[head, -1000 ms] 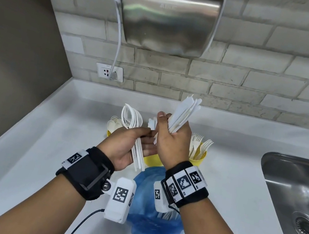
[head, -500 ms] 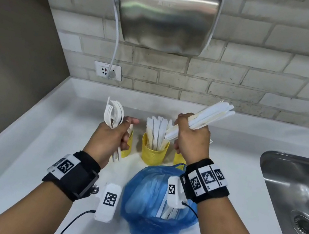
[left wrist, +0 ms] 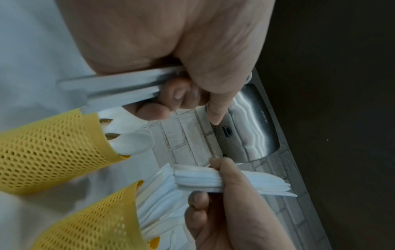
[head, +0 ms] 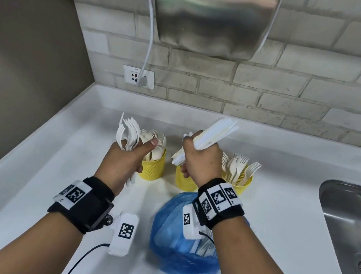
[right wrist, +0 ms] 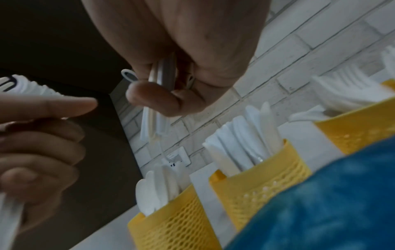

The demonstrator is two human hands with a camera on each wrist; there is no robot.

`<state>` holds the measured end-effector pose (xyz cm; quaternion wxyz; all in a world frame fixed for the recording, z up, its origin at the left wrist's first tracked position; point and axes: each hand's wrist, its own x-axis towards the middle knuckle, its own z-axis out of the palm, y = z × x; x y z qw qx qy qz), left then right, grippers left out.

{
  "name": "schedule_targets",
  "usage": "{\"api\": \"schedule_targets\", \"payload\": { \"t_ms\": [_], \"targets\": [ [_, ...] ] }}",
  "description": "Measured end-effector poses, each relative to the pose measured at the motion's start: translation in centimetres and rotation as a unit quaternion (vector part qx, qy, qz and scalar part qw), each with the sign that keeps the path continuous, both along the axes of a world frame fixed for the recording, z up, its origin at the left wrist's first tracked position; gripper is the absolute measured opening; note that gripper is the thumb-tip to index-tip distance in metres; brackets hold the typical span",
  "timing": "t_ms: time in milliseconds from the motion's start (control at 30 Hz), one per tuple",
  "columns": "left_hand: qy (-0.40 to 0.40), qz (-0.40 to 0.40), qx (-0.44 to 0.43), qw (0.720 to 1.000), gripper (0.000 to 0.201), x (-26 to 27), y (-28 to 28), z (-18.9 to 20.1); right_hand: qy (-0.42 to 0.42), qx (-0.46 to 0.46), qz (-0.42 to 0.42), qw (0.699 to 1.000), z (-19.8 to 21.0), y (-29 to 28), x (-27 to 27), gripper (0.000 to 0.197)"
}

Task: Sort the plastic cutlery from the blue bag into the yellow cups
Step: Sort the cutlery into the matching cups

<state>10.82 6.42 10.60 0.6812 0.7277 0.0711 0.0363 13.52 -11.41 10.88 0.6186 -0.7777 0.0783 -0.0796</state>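
Left hand: fingers curled round a bundle of white forks, tines up, thumb lying along the top; it hangs just left of the spoon cup.
Right hand: fist closed on a bundle of white knives, the blades slanting up and to the right, the handle ends poking out below the fist over the middle cup.
Spoon cup: leftmost yellow mesh cup, upright on the worktop, full of white spoons (bowls up).
Middle cup: yellow, partly hidden behind the right hand in the head view; the right wrist view shows white knives standing in it.
Fork cup: rightmost yellow cup, holding white forks with the tines up.
Blue bag: open-mouthed, on the worktop just in front of the cups, under the right wrist; some white cutlery shows inside.
Hand dryer: steel, on the brick wall above the cups, its white cord running down to a socket.
Sink: steel, at the right end of the worktop, well apart from the cups.
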Motion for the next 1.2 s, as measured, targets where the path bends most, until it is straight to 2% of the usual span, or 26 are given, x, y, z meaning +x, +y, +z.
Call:
{"api": "schedule_targets", "payload": {
  "t_ms": [200, 333, 400, 600, 733, 833, 967, 1067, 1200],
  "targets": [
    [-0.011, 0.009, 0.012, 1.0, 0.04, 0.4, 0.2, -0.3, -0.01, -0.028, 0.035, 0.999, -1.4, 2.7, 0.7, 0.028],
    [-0.005, 0.009, -0.017, 1.0, 0.026, 0.5, 0.1, -0.5, -0.028, -0.057, 0.007, 0.998, -1.6, 1.8, 1.1, 0.027],
    [-0.001, 0.009, -0.014, 1.0, 0.021, 0.7, 0.0, -0.6, -0.046, -0.095, -0.02, 0.994, -1.7, 0.7, 1.7, 0.031],
    [-0.004, -0.054, -0.008, 0.998, 0.04, 0.6, -1.5, -0.4, -0.043, -0.208, -0.017, 0.977, -3.0, -2.0, 2.9, 0.031],
    [-0.012, -0.099, 0.01, 0.995, 0.045, 0.4, -3.0, 0.2, -0.026, -0.311, -0.022, 0.95, -3.7, -2.2, 2.7, 0.038],
    [-0.002, -0.115, 0.012, 0.993, 0.04, 0.7, -3.7, 0.5, -0.008, -0.372, -0.02, 0.928, -4.6, -1.9, 2.8, 0.041],
    [0.0, -0.137, 0.006, 0.99, 0.049, 0.8, -4.4, 0.7, 0.022, -0.385, -0.012, 0.923, -5.5, -2.0, 2.6, 0.044],
    [0.004, -0.154, -0.024, 0.988, 0.049, 0.8, -4.4, 0.6, 0.019, -0.375, -0.011, 0.927, -6.0, -2.2, 2.6, 0.046],
    [0.01, -0.159, -0.031, 0.987, 0.044, 0.8, -4.2, 0.1, -0.03, -0.358, -0.024, 0.933, -6.3, -2.1, 2.9, 0.049]
  ]
}}
